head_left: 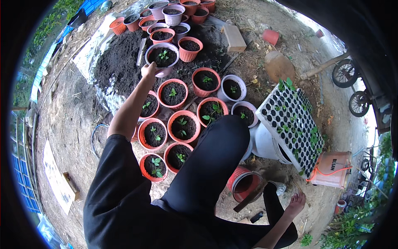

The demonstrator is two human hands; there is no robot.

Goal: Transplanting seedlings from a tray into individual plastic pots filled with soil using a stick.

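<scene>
Out ahead, my left hand (150, 70) grips the near rim of a pale lilac pot (166, 72), thumb over the edge. Dark soil fills this pot, and a small green seedling (163, 55) stands in it. Low on the right, beside my bent leg, my right hand (295, 204) has its fingers closed around what looks like a thin wooden stick (306, 197). Several orange pots (181, 126) with seedlings in soil stand between my left arm and my knee. A white seedling tray (290, 124) with many small cells rests tilted on a white bucket (265, 141).
Beyond the held pot, a heap of dark soil (118, 58) lies on white sheeting, with more soil-filled pots (173, 15) behind. A wooden block (234, 38) lies farther right. Near my foot are a red bucket (242, 182) and a peach-coloured tub (331, 170). A wheeled cart (346, 72) stands far right.
</scene>
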